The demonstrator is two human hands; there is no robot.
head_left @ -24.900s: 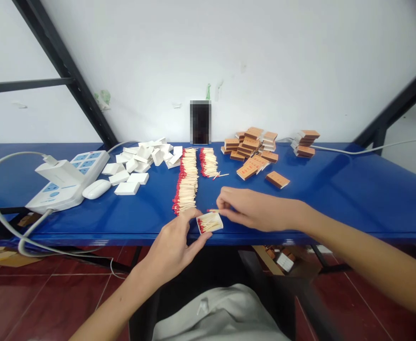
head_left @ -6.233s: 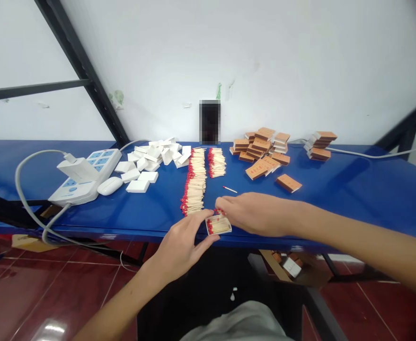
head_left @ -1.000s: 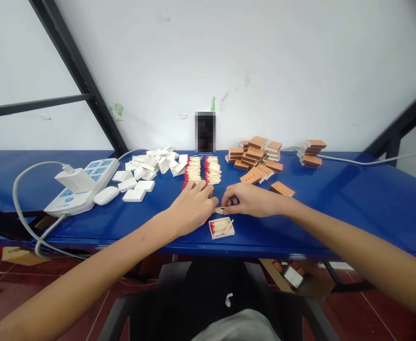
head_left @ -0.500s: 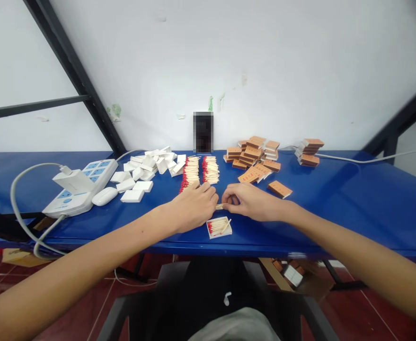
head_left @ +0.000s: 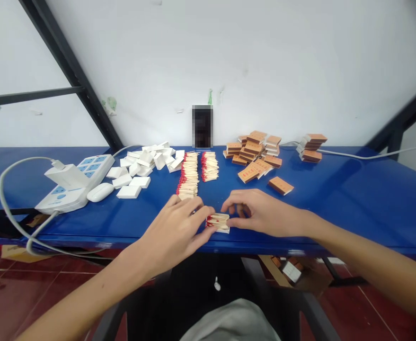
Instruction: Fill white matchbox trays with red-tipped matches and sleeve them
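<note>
Matches [head_left: 217,219] lay heaped over the white matchbox tray [head_left: 224,231]! Left hand [head_left: 184,225] gripped its left end, right hand [head_left: 259,211] curled opposite, grip unclear: filling, seemingly, and settling them called for next.

Red-tipped pale matches [head_left: 219,220], blue table [head_left: 339,203]

Left hand [head_left: 179,228], right hand [head_left: 266,213] at match-filled tray [head_left: 223,231].

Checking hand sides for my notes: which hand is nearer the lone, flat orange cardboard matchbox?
Right. The right hand lies on the person's side of the matchbox, apart from it; the left hand is farther left, at the match-filled white cardboard tray.
</note>
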